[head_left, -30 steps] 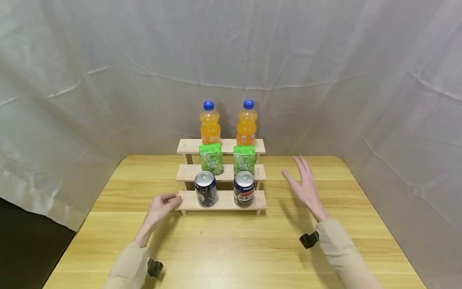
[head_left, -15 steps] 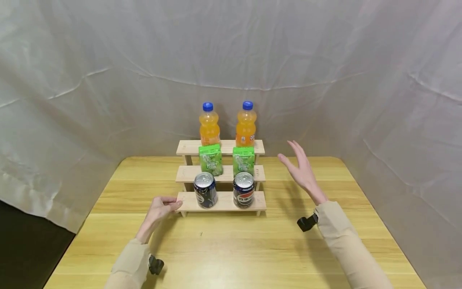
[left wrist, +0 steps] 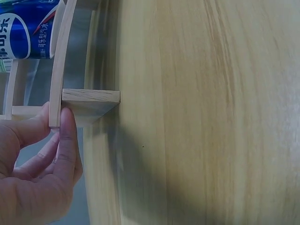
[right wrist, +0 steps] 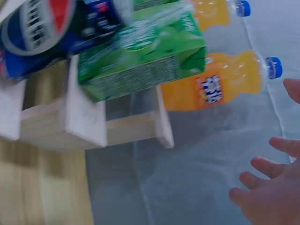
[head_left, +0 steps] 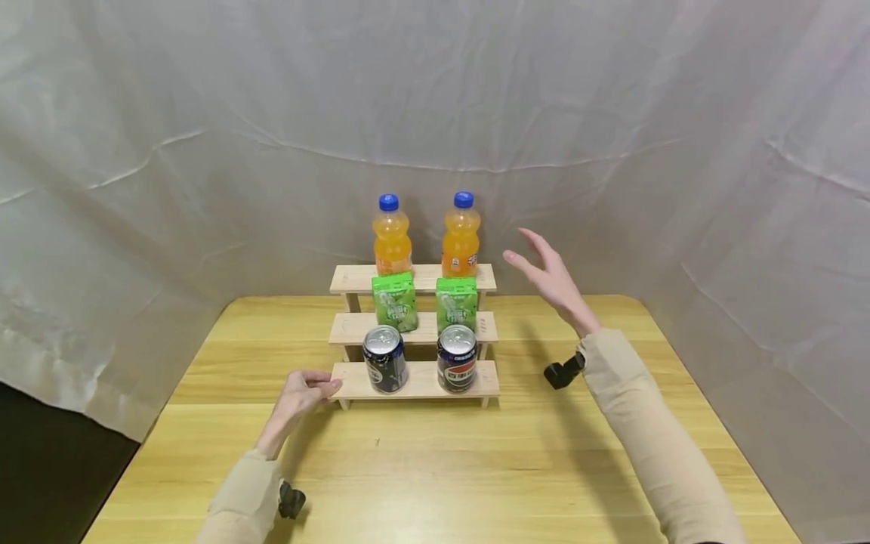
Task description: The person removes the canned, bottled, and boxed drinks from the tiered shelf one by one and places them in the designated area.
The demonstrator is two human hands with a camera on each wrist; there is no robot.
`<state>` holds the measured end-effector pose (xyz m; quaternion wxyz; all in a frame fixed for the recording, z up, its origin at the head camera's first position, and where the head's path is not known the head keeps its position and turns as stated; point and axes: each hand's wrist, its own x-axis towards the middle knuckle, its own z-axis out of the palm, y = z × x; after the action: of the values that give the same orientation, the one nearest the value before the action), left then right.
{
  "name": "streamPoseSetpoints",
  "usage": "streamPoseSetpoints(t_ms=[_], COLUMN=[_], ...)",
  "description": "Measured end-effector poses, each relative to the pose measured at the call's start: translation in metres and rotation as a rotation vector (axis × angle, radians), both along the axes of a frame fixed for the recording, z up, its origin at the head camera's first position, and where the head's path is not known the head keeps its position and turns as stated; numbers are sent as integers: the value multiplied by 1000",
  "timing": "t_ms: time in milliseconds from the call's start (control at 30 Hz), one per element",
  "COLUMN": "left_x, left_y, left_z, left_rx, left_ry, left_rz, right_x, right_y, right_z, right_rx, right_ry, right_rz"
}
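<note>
My left hand point(head_left: 297, 398) pinches the left end of the bottom step of a three-tier wooden stand point(head_left: 421, 385), thumb above and fingers below the board point(left wrist: 56, 84). My right hand point(head_left: 553, 279) is in the air to the right of the top tier, fingers spread and holding nothing. Nearest to it is the right orange soda bottle point(head_left: 461, 242) with a blue cap. A second orange soda bottle point(head_left: 392, 240) stands left of it. On the middle tier are two green drink cartons, left carton point(head_left: 396, 304) and right carton point(head_left: 456, 304). Two dark blue cola cans, left can point(head_left: 385, 361) and right can point(head_left: 457, 361), stand on the bottom tier.
The stand sits on a wooden table point(head_left: 435, 468) near its back edge. A grey cloth curtain point(head_left: 435, 91) hangs close behind the stand and along both sides. Each wrist carries a small black camera, the right camera point(head_left: 564, 371) and the left camera point(head_left: 291, 500).
My right hand has risen and moved forward and left, closer to the right orange soda bottle. My left hand, first at the step's end, has settled its grip there.
</note>
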<state>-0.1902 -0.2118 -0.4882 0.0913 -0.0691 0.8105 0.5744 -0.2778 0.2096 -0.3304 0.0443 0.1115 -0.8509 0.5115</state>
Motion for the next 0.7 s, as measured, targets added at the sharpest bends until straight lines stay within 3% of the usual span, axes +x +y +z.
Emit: streamPoseSetpoints(t_ms=[200, 700], left_x=[1, -3], left_y=[1, 0], left_z=[0, 0], left_rx=[4, 10], left_ry=[-28, -45], left_rz=[7, 2], right_x=[-16, -48], right_y=[-15, -55], right_z=[19, 47], right_rx=[-46, -73], right_ry=[-33, -87], right_rz=[74, 154])
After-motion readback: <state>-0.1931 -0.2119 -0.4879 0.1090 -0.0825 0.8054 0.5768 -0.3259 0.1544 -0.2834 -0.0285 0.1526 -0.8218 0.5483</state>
